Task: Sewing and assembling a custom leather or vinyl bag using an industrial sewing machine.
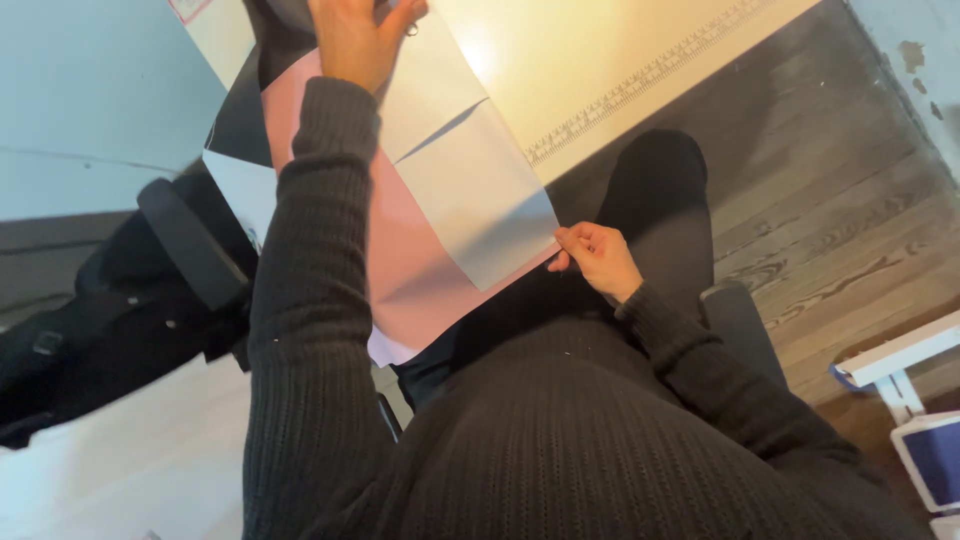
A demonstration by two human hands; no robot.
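Note:
My left hand (pixel 358 35) reaches out at the top of the view and presses down on a stack of paper at the table's edge. The stack has a white sheet (pixel 470 175) folded over a pink sheet (pixel 410 270), with a black sheet (pixel 240 120) under them at the left. My right hand (pixel 597 258) pinches the lower right corner of the white and pink sheets, just above my lap. Both arms are in dark knitted sleeves.
A pale table (pixel 600 60) with a printed ruler strip (pixel 640 80) along its edge lies ahead. A black chair armrest (pixel 190 240) is at the left, another armrest (pixel 740 320) at the right. Dark wood floor (pixel 840 200) lies to the right, with white and blue objects (pixel 920 420) at the lower right.

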